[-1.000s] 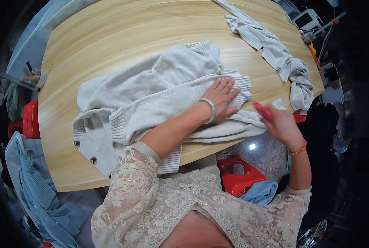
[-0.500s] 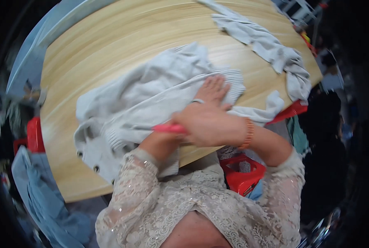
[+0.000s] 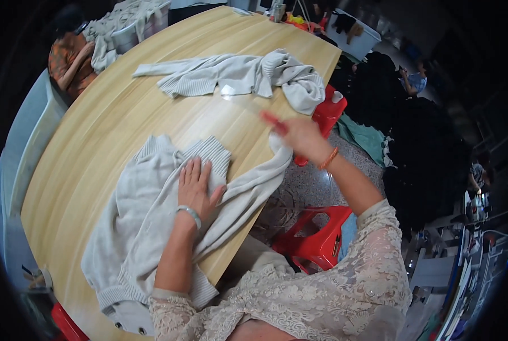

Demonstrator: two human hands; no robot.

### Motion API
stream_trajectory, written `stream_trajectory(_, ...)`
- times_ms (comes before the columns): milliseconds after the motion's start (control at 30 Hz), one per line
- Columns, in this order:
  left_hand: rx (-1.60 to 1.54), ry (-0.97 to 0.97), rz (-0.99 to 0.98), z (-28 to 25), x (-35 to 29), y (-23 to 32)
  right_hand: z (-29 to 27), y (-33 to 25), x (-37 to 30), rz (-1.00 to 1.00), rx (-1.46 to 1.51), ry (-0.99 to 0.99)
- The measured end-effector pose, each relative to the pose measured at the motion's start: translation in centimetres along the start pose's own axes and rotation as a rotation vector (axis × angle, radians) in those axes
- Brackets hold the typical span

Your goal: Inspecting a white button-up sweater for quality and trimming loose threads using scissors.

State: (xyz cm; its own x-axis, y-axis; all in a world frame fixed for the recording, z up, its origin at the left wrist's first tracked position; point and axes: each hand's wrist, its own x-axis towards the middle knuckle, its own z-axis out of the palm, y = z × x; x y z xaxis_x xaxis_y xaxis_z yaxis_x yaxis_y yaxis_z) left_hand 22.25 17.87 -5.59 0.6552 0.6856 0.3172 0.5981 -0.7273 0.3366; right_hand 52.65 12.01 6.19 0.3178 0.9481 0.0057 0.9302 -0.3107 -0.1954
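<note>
A pale grey knitted cardigan with ribbed edges and dark buttons lies on the wooden table in front of me. My left hand rests flat on it near a ribbed edge, fingers spread. One sleeve trails off to the right along the table edge. My right hand is raised by the end of that sleeve, its fingers closed round a small red tool. Motion smears the tool, so its exact kind is unclear. Farther back lies a second pale grey knit garment, bunched at its right end.
Red stools stand by the right table edge. Beyond them is a heap of black cloth beside green fabric. At the far left, a person sits near a bin of pale knits. A grey bin stands at the back right.
My view has swung to the right. My right hand, which crossed over my left forearm, has moved away to the right with the red tool. My left hand stays on the cardigan.
</note>
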Motion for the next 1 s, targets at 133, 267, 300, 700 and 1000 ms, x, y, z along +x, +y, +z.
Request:
stream_trajectory(133, 0.001, -0.014, 0.003, -0.4, 0.4, 0.4, -1.5, 12.0, 6.4, 0.3, 0.086, 0.503)
stream_trajectory(267, -0.001, -0.013, 0.002, -0.6, 0.7, 0.4, 2.2, 16.9, 10.9, 0.452, 0.339, 0.435)
stream_trajectory(300, -0.012, -0.009, 0.0, -0.6, 0.8, 0.5, 3.6, 17.1, 11.6, 0.452, 0.39, 0.443)
stream_trajectory(700, 0.032, -0.009, -0.002, -0.7, 0.5, 1.0, -3.2, -10.6, 7.7, -0.762, 0.71, 0.263)
stream_trajectory(1000, -0.131, 0.143, -0.041, -0.9, -1.7, 0.5, -0.9, -12.0, 4.8, -0.633, 0.501, -0.069)
